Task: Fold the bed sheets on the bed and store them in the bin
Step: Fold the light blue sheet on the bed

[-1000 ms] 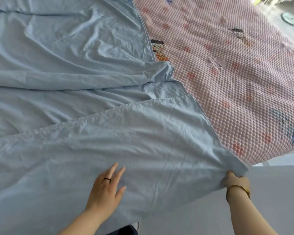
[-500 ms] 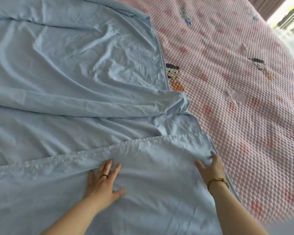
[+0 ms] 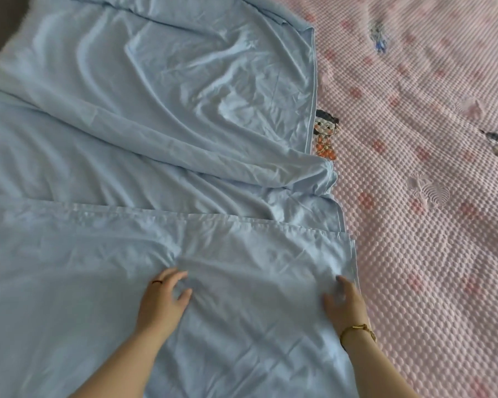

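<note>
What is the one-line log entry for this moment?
left hand: flat on blue sheet | right hand: flat near its right edge | bin: unseen

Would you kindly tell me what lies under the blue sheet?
A pink quilted cover runs under the blue sheet; its cartoon figure is partly covered. Anything else beneath is hidden.

Ring [image 3: 157, 281] on left hand [image 3: 163, 303], gold bracelet [image 3: 357, 329] on right wrist [image 3: 352, 321].
</note>
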